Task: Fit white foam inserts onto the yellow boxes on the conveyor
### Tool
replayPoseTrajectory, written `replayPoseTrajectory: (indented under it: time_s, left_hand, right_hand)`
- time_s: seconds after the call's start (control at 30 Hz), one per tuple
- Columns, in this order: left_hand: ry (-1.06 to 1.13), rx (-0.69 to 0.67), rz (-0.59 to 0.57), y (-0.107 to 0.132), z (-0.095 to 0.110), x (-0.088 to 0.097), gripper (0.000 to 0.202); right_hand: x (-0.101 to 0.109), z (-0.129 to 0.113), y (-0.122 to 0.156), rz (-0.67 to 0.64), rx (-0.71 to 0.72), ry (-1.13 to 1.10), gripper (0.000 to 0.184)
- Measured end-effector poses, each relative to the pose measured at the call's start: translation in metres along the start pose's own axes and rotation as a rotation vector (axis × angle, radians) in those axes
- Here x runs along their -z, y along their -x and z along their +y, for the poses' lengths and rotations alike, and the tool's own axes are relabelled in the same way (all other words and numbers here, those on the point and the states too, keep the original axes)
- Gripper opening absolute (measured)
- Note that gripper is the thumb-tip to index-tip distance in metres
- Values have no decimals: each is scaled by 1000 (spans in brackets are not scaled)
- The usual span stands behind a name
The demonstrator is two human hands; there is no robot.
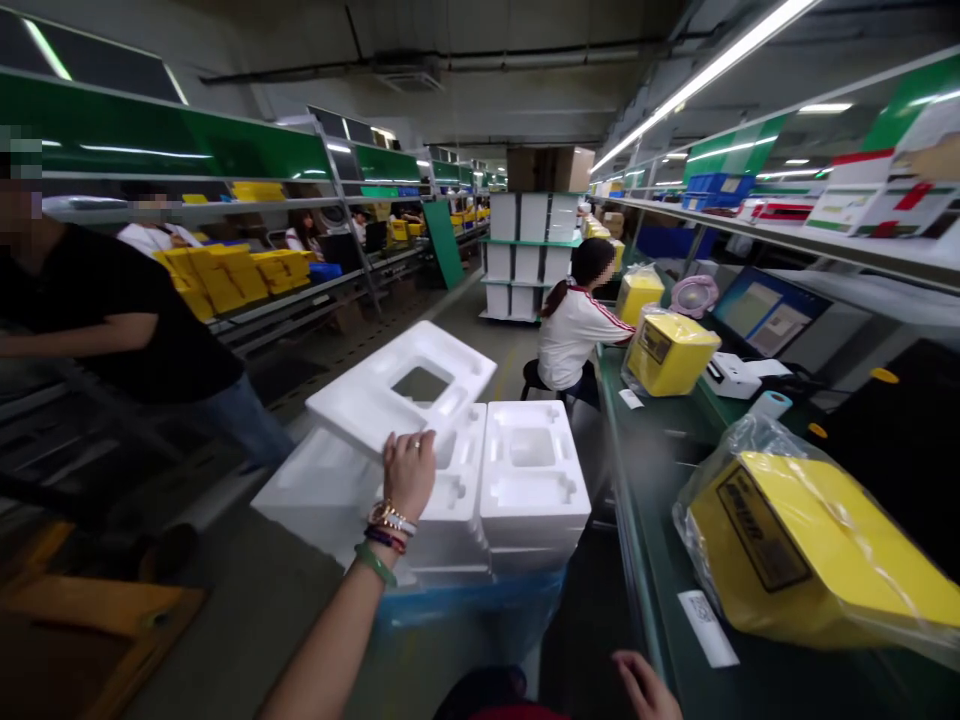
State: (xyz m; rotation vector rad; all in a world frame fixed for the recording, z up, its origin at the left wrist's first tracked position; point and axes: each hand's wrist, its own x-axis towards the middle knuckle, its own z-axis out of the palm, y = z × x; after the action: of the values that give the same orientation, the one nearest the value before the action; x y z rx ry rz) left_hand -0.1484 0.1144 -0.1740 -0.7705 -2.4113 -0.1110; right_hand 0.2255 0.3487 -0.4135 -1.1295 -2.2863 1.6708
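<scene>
My left hand [409, 475], with a watch and bracelets at the wrist, is closed on the near edge of a white foam packing insert [360, 400]. The insert is tilted above the left part of the foam stacks and has a square hole through it. Just right of it, another stack of white foam inserts [536, 490] shows moulded recesses on top. Low in the view, my right hand [646, 688] is beside the bench edge, its visible fingers apart and nothing seen in them; part of it is cut off by the frame.
Along the right runs a green bench [645, 480] bearing a bagged yellow box [840, 560], a second bagged yellow box [671, 355] and a white label [707, 628]. A seated person [574, 335] works ahead. Another person [127, 310] leans at left, near an orange metal frame [97, 610].
</scene>
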Motion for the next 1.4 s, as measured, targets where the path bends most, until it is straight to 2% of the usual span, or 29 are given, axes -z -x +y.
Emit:
replayPoseTrajectory:
  time_s: [0.07, 0.17, 0.27, 0.33, 0.4, 0.47, 0.53, 0.6, 0.63, 0.8, 0.87, 0.93, 1.03, 1.17, 1.27, 1.33, 1.4]
  left_hand:
    - [125, -202, 36, -1, 38, 3, 30]
    - [285, -504, 100, 1, 92, 5, 32]
    - [441, -745, 176, 4, 134, 8, 32]
    - [572, -877, 204, 3, 155, 12, 32]
    - [703, -996, 212, 0, 170, 16, 32]
    - [804, -1088, 221, -4, 183, 19, 31]
    - [868, -1142, 237, -7, 193, 20, 31]
    - [902, -1174, 279, -8, 202, 20, 31]
    - [911, -1188, 315, -6, 207, 19, 31]
    - [923, -1322, 476, 27, 226, 23, 21]
    - [943, -1363, 524, 49, 234, 23, 17]
    - [1007, -1334, 605, 70, 244, 21, 13]
    - [1127, -1271, 657, 96, 262, 15, 14]
    - [1253, -1132, 533, 112, 271, 5, 11]
    - [1274, -1010, 439, 109, 260, -11, 8]
    - [1223, -958, 370, 104, 244, -26, 13]
    - [1158, -893, 331, 99, 223, -43, 21]
  right_hand:
    - [24, -36, -1, 123, 154, 48, 51]
    - [60, -106, 7, 418, 421, 160, 37]
    - [89, -169, 19, 652, 609, 391, 33]
    - [101, -197, 28, 676, 667, 618, 43]
    - [107, -212, 35, 600, 654, 804, 59]
    - [107, -218, 40, 510, 608, 870, 68]
    - [106, -218, 42, 455, 569, 822, 68]
    - [107, -218, 41, 470, 511, 625, 63]
    - [109, -219, 40, 501, 466, 443, 60]
    - [124, -232, 22, 676, 153, -817, 56]
    - [129, -234, 15, 707, 109, -1062, 50]
    - [138, -232, 9, 681, 134, -1126, 41]
    - [174, -227, 2, 621, 141, -923, 36]
    - [256, -235, -10, 605, 4, -183, 34]
    - [301, -248, -25, 717, -94, 248, 32]
    - [314, -252, -43, 757, -144, 350, 30]
    - [319, -251, -64, 740, -174, 406, 24]
